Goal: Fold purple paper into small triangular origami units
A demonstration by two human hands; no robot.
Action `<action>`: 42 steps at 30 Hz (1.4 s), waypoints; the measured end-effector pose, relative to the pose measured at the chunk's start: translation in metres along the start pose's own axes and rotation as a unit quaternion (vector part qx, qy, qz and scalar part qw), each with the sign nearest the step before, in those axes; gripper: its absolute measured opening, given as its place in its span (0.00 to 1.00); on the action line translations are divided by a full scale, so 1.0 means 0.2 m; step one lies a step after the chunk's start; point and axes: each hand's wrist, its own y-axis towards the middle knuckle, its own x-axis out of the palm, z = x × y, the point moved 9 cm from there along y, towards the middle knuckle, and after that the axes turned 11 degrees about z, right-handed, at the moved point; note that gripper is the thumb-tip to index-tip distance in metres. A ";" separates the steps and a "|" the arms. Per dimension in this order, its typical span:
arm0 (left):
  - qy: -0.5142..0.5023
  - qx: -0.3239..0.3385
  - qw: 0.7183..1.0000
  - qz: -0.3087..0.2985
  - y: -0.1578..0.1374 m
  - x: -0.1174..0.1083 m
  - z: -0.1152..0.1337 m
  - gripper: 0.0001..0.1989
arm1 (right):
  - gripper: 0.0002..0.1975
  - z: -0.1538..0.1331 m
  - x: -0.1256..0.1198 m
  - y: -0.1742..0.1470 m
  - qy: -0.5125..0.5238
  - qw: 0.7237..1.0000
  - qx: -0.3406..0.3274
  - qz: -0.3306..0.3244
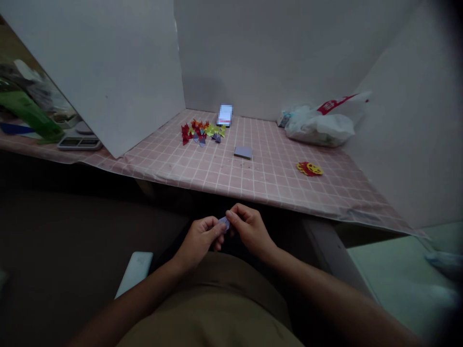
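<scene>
A small piece of lavender paper (pixel 224 222), folded, is pinched between my two hands in front of the table's near edge. My left hand (pixel 202 237) grips its lower left side with thumb and fingers. On its right side, my right hand (pixel 249 229) holds it with thumb and bent fingers. The fingers cover much of the paper. Beyond, on the table, lies a stack of lavender paper squares (pixel 243 152). Farther back is a heap of small folded paper pieces (pixel 202 131) in red, orange, yellow and lavender.
A pink checked cloth (pixel 202 168) covers the table. A lit phone (pixel 225 115) leans at the back wall. White plastic bag (pixel 321 129) and red-and-yellow cutout shapes (pixel 309 168) lie right. A kitchen scale (pixel 79 142) stands left behind a white panel (pixel 119 72). A pale flat object (pixel 135 271) lies beside me.
</scene>
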 end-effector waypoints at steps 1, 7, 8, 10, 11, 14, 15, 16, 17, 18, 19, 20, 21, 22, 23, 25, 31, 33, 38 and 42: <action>-0.004 0.005 1.000 0.003 0.00 0.00 0.00 0.18 | 0.16 0.00 0.00 0.00 0.014 1.000 0.009 0.005; -0.117 -0.028 0.993 -0.018 0.00 0.00 -0.02 0.19 | 0.15 0.01 0.04 0.01 0.136 0.987 0.074 -0.040; -0.152 -0.052 0.987 -0.027 0.00 0.01 -0.03 0.19 | 0.14 0.00 0.04 0.01 0.158 0.983 0.074 -0.057; -0.217 -0.107 0.969 -0.055 0.00 0.03 -0.04 0.17 | 0.13 -0.03 0.06 0.02 0.184 0.976 0.061 -0.095; -0.240 -0.135 0.958 -0.074 -0.01 0.04 -0.05 0.16 | 0.15 -0.04 0.07 0.02 0.183 0.974 0.056 -0.120; -0.274 -0.209 0.929 -0.131 -0.05 0.08 -0.08 0.14 | 0.14 -0.03 0.10 0.00 0.156 0.971 0.057 -0.171; -0.274 -0.227 0.923 -0.145 -0.06 0.09 -0.09 0.14 | 0.11 -0.02 0.10 0.00 0.150 0.972 0.062 -0.171; -0.267 -0.239 0.921 -0.155 -0.07 0.10 -0.11 0.14 | 0.09 -0.01 0.10 0.00 0.146 0.974 0.067 -0.161; -0.252 -0.242 0.924 -0.155 -0.06 0.10 -0.13 0.15 | 0.09 -0.01 0.08 0.01 0.143 0.976 0.070 -0.145; -0.230 -0.231 0.934 -0.142 -0.05 0.09 -0.14 0.15 | 0.09 0.00 0.07 0.01 0.139 0.979 0.073 -0.126; -0.200 -0.213 0.949 -0.122 -0.03 0.07 -0.15 0.16 | 0.10 0.00 0.06 0.02 0.134 0.982 0.077 -0.110; -0.170 -0.167 0.968 -0.074 0.00 0.02 -0.14 0.17 | 0.10 0.01 0.05 0.02 0.125 0.984 0.081 -0.096; -0.140 -0.113 0.983 -0.025 0.02 -0.02 -0.11 0.18 | 0.11 0.01 0.04 0.02 0.114 0.986 0.085 -0.085; -0.108 -0.057 0.992 0.015 0.04 -0.06 -0.07 0.19 | 0.11 0.02 0.04 0.03 0.102 0.988 0.089 -0.078; -0.068 -0.009 0.997 0.036 0.04 -0.08 -0.02 0.19 | 0.11 0.02 0.04 0.03 0.089 0.989 0.092 -0.075; 0.019 0.054 0.998 0.034 0.03 -0.08 0.05 0.16 | 0.11 0.03 0.05 0.02 0.070 0.990 0.097 -0.077; 0.049 0.096 0.991 0.078 0.01 -0.11 0.10 0.14 | 0.11 0.03 0.09 0.00 0.106 0.982 0.116 -0.105; 0.033 0.095 0.991 0.087 0.01 -0.12 0.09 0.13 | 0.11 0.03 0.09 0.00 0.105 0.982 0.112 -0.110; -0.014 0.068 0.994 0.079 0.02 -0.11 0.05 0.11 | 0.10 0.02 0.08 0.01 0.074 0.988 0.090 -0.103; -0.053 0.051 0.995 0.071 0.02 -0.10 0.02 0.11 | 0.11 0.01 0.09 -0.01 0.100 0.983 0.090 -0.122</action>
